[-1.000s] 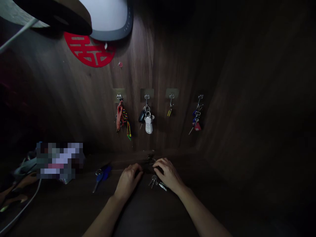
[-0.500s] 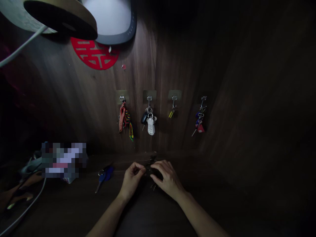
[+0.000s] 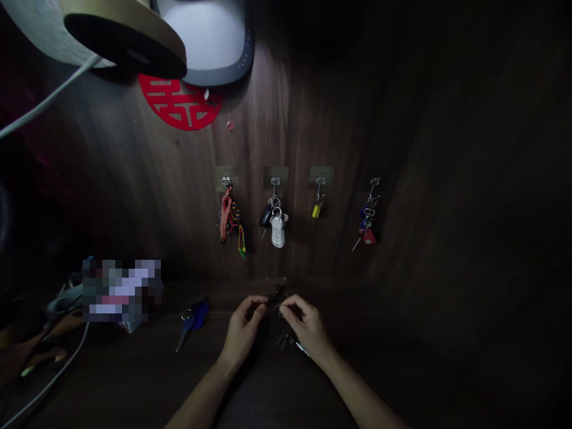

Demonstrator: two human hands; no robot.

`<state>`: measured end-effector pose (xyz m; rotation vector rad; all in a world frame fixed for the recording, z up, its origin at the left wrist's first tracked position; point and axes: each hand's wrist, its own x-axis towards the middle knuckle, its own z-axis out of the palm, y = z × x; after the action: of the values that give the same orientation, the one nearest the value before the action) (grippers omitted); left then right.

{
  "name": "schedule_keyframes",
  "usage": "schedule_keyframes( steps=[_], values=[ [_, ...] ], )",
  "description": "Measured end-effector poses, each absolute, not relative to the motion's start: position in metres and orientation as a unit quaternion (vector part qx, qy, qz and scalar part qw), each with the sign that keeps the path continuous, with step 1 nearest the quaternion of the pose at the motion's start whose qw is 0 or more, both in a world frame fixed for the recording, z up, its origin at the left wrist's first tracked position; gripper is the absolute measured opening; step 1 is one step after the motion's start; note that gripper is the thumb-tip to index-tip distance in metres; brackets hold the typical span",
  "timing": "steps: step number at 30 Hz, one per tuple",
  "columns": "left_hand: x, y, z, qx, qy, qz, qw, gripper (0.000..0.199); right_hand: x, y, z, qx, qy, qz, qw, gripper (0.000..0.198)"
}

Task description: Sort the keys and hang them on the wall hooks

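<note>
A dark bunch of keys [image 3: 283, 341] is between my two hands, just above the dark wooden surface. My right hand [image 3: 308, 328] pinches it near its top, and several thin metal keys dangle below the fingers. My left hand [image 3: 242, 329] has thumb and index finger closed on the bunch's left side; dim light hides the exact grip. To the left lies another key set [image 3: 189, 322] with a ring, a blue-headed key and a dark blue tag.
Along the wooden wall hang a braided red strap with colourful cords [image 3: 227, 219], white and black car keys [image 3: 277, 231], a yellow-tagged key [image 3: 317, 208] and keys with a red tag [image 3: 369, 236]. A cap [image 3: 203, 42] hangs above; a white cable [image 3: 53, 387] runs at left.
My right hand's fingers have closed into a pinch, and more of the dangling keys shows beneath them. The yellow tag on the wall has turned. The whole view has shifted slightly.
</note>
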<state>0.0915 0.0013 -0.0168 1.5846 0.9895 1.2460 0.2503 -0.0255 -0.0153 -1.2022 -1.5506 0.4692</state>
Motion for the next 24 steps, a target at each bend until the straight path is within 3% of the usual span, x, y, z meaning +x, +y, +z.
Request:
schedule_keyframes(
  steps=[11, 18, 24],
  values=[
    [0.0959, -0.0024, -0.0183, 0.667, 0.346, 0.472, 0.462, 0.021, 0.2463, -0.0236, -0.0109, -0.467, -0.564, 0.378, 0.567, 0.028],
    [0.0958, -0.0009, -0.0158, 0.605, 0.325, 0.499, 0.528, 0.023, 0.2443, -0.024, -0.0075, -0.455, -0.557, 0.397, 0.57, 0.035],
    [0.0954, -0.0027, -0.0118, 0.579, 0.319, 0.492, 0.567, 0.022, 0.2482, -0.024, -0.0108, -0.46, -0.562, 0.377, 0.575, 0.03]
  ],
)
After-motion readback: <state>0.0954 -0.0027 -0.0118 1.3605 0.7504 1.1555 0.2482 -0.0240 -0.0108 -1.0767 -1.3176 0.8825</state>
